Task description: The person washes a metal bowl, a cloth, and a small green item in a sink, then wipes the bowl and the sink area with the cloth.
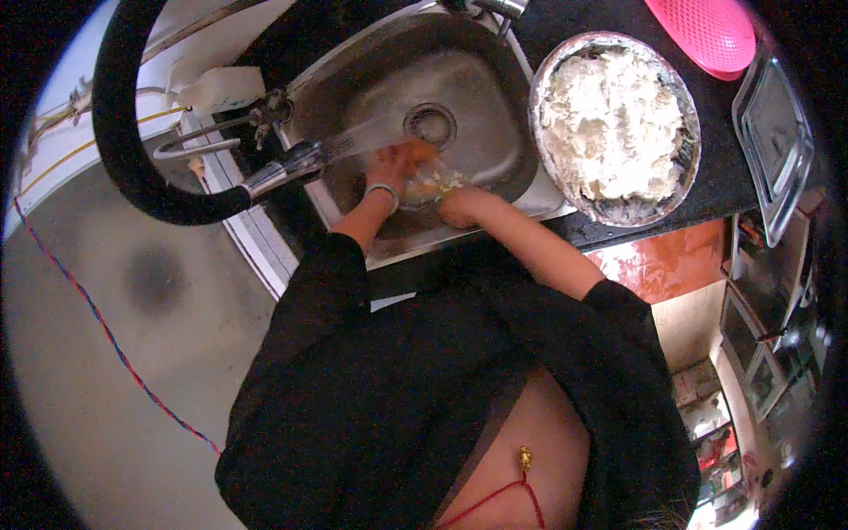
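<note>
My left hand (403, 162), with a pale bangle at the wrist, is low in the stainless steel sink (487, 99), close to the drain (429, 126). Water sprays over it from the metal spray head (301, 161) of a black-hosed faucet. My right hand (462, 205) is just to the right, near the sink's front side, its fingers curled. Small pale yellowish pieces (442, 182) lie at its fingertips, between the hands, over what looks like a clear container or pooled water. Blur and spray hide what either hand holds.
On the black counter right of the sink stands a large round metal bowl (538, 132) with a white, doughy mass. Beyond it are a pink perforated basket (712, 33) and a clear rectangular tray or lid (772, 132). A whitish plastic container (228, 89) stands left of the sink.
</note>
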Tool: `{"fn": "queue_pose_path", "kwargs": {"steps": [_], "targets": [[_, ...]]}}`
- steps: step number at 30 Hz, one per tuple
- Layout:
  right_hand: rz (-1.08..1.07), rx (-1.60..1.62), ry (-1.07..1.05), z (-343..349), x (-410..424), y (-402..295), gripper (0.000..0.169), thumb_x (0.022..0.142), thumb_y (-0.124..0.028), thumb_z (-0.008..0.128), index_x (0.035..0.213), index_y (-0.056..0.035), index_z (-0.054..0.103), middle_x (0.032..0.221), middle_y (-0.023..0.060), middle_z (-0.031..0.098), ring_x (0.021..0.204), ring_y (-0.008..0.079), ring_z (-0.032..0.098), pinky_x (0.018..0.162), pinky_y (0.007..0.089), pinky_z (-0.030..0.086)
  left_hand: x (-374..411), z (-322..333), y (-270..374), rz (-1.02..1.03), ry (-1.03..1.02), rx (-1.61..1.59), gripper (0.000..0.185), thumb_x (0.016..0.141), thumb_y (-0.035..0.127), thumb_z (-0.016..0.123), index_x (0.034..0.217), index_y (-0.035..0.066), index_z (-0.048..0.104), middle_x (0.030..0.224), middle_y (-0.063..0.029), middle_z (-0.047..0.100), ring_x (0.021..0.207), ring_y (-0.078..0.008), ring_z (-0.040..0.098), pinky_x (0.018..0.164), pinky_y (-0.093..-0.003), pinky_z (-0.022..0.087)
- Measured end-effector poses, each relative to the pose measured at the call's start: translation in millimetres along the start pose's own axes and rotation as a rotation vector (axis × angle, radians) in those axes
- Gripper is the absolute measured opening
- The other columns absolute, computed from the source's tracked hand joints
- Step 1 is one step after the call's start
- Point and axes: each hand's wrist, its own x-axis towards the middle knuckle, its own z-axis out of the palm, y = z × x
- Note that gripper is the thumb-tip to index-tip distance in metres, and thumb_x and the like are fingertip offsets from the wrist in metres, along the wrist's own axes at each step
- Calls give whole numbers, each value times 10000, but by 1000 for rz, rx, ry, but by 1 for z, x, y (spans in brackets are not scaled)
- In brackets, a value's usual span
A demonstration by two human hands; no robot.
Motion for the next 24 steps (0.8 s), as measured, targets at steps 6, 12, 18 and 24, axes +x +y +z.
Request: {"fn": "queue_pose_path", "kwargs": {"steps": [6, 12, 18, 24], "targets": [[122, 212, 140, -21, -28, -15, 219, 720, -165, 469, 774, 1, 601, 847, 190, 590, 797, 350, 565, 696, 427, 443, 83, -9, -17, -267, 412, 278, 482, 812, 244, 460, 1261, 168, 302, 1300, -141, 269, 1118, -330, 380, 874, -415, 371], [132, 276, 210, -9, -20, -2, 213, 718, -168, 493, 805, 2, 587, 833, 215, 579, 820, 364, 552, 731, 432, 431, 133, -35, 70, -440, 619, -360, 482, 784, 232, 498, 1239, 208, 337, 1263, -143, 322, 1095, -318, 413, 850, -406, 402], [113, 320, 212, 4, -15, 4, 242, 735, -212, 501, 851, -22, 596, 859, 208, 577, 839, 363, 543, 746, 424, 425, 123, -36, 141, 94, 598, -405, 414, 796, 263, 443, 1202, 203, 386, 1213, -145, 377, 1087, -313, 413, 845, -403, 398], [44, 262, 131, -16, -19, -8, 264, 764, -234, 475, 850, -17, 599, 876, 216, 572, 841, 363, 542, 749, 417, 424, 140, 27, 90, 607, 187, -533, 378, 801, 183, 399, 1178, 198, 424, 1189, -113, 402, 1067, -305, 417, 877, -362, 377]]}}
